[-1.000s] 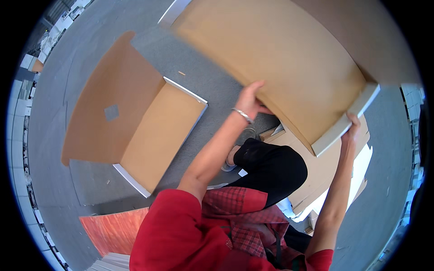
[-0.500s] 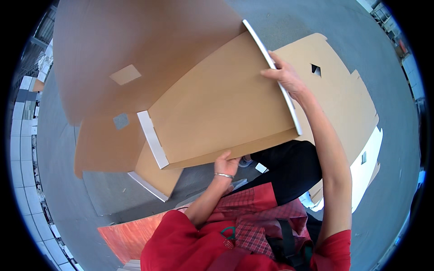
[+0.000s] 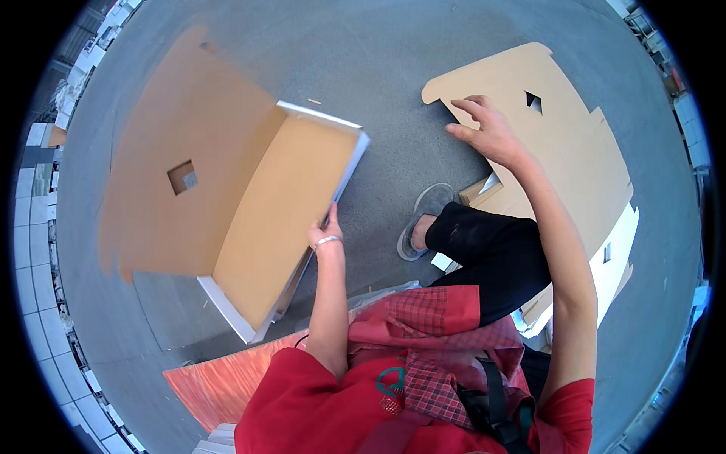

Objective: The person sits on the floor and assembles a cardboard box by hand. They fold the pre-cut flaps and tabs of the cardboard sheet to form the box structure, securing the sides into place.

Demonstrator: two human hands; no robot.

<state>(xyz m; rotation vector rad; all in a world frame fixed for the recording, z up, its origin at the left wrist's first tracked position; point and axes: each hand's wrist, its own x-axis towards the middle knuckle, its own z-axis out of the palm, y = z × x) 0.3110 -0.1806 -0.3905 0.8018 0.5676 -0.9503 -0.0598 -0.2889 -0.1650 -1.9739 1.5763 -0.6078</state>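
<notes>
A partly folded cardboard box (image 3: pixel 265 212), brown inside with white outer edges, is at the left with its large flap spread out to the far left. The flap has a square cutout and its outer rim is blurred by motion. My left hand (image 3: pixel 327 231) grips the box's right-hand wall, thumb raised along it. My right hand (image 3: pixel 488 135) has its fingers apart and holds nothing. Beneath and beside it lies a flat die-cut cardboard sheet (image 3: pixel 575 144) with a small diamond-shaped hole, on a stack at the right.
A red-orange panel (image 3: pixel 234 378) lies near my left side. My shoe (image 3: pixel 425 219) rests on the grey concrete floor (image 3: pixel 393 91) between box and stack. White boxes or tiles (image 3: pixel 34 250) line the far left rim.
The folded box has swung left and down, away from my right hand, which has let go of its white edge. My left hand has moved left and up with the box.
</notes>
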